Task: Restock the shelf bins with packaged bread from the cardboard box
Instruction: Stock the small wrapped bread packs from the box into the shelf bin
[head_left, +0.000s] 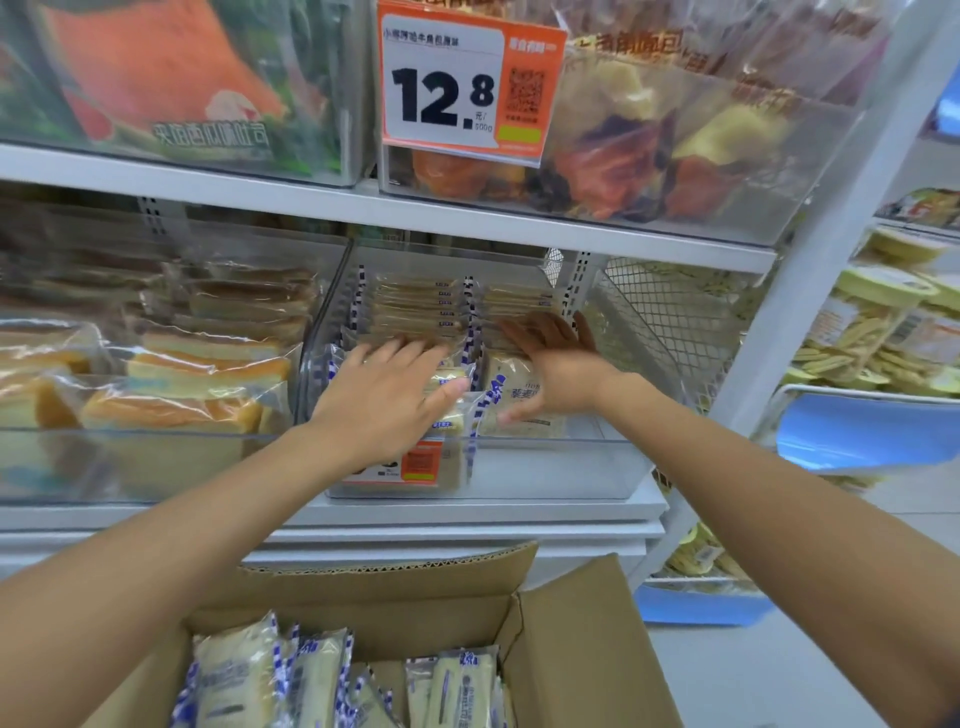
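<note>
A clear plastic shelf bin (613, 457) on the middle shelf holds two stacks of flat bread packs (415, 306) with blue-and-white checked edges. Both my hands reach into it. My left hand (384, 389) lies with spread, straight fingers on the left stack. My right hand (556, 358) rests flat on the right stack, its thumb on a loose pack (511, 387) lying in the bin's front. Below me stands the open cardboard box (582, 613) with several more bread packs (322, 675) standing upright inside.
A neighbouring clear bin (156, 462) to the left holds sliced cake packs. The shelf above carries bins of other breads and an orange price tag (462, 83). A white wire mesh divider (670, 322) and upright post stand to the right, with another rack of snacks beyond.
</note>
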